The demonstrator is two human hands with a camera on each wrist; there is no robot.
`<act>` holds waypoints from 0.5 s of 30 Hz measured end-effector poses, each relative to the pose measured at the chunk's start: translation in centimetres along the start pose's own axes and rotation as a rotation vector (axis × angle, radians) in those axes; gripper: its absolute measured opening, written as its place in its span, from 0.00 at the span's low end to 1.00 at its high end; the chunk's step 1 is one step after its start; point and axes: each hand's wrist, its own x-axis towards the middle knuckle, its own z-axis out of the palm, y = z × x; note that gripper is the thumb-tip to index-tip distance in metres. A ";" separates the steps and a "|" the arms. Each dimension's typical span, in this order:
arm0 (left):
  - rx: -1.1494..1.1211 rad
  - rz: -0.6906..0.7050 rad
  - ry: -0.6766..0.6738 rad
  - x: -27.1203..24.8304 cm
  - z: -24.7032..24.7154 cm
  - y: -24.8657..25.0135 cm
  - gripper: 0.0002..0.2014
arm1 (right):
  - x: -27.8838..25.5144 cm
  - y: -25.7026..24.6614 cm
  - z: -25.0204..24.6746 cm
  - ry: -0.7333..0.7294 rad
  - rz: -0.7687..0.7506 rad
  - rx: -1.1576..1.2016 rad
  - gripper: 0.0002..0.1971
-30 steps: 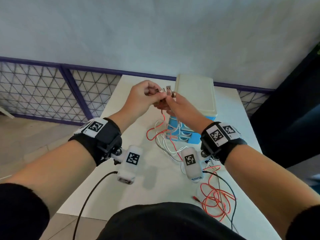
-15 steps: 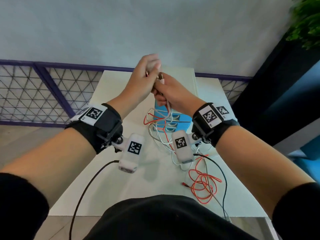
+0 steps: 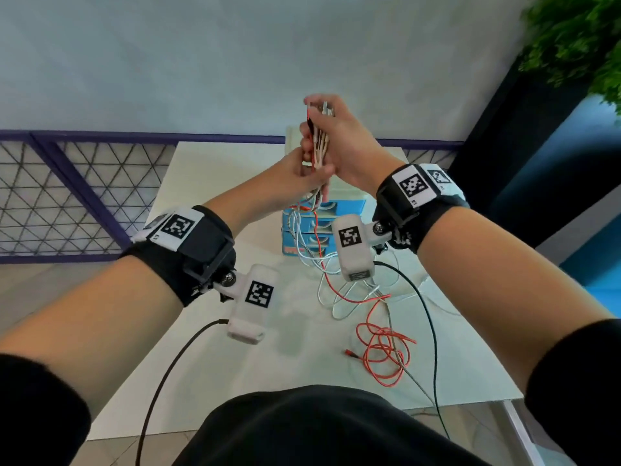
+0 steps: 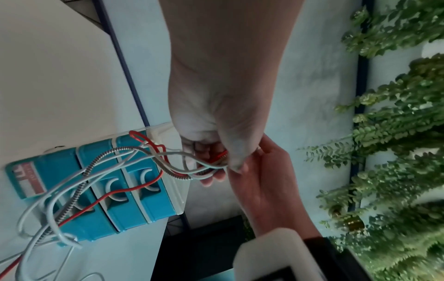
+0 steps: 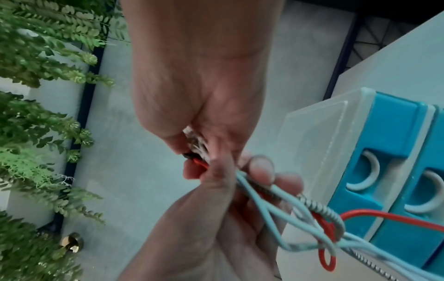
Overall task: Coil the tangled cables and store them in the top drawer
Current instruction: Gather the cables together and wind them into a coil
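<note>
Red, white and braided silver cables (image 3: 318,153) run as one bundle between my hands, above the table. My right hand (image 3: 319,112) is raised highest and grips the plug ends (image 5: 192,144). Just below it, my left hand (image 3: 312,173) has thumb and fingers curled round the same strands (image 4: 192,171). From there the cables hang down in front of the blue drawer unit (image 3: 346,206) with its white lid. Its top drawer (image 5: 396,133) is closed. The tails lie tangled on the table, with red loops (image 3: 383,351) at the front right.
The white table (image 3: 218,183) ends close to my body and drops off at the right. Black wrist-camera leads (image 3: 168,375) trail over its front edge. A purple mesh railing (image 3: 67,196) runs behind, and a leafy plant (image 3: 578,35) hangs at the upper right.
Both hands have risen with the cable ends. The right hand has moved above the left, drawing the strands up taut from the table. The view has shifted right, bringing the plant in.
</note>
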 end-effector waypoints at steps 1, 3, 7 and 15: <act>0.037 -0.006 0.006 0.1 0.0 -0.2 0.08 | -0.1 -0.1 -0.1 0.006 -0.015 -0.026 0.08; 0.074 -0.043 0.030 0.3 0.1 -0.2 0.11 | -0.2 -0.2 -0.2 0.003 -0.066 -0.123 0.09; 0.130 -0.080 0.078 0.5 0.0 0.5 0.17 | -0.6 -1.1 -0.7 -0.037 -0.097 -0.333 0.16; 0.287 -0.078 0.109 0.6 -0.5 1.9 0.15 | -0.8 -1.2 -1.9 0.017 -0.084 -0.375 0.37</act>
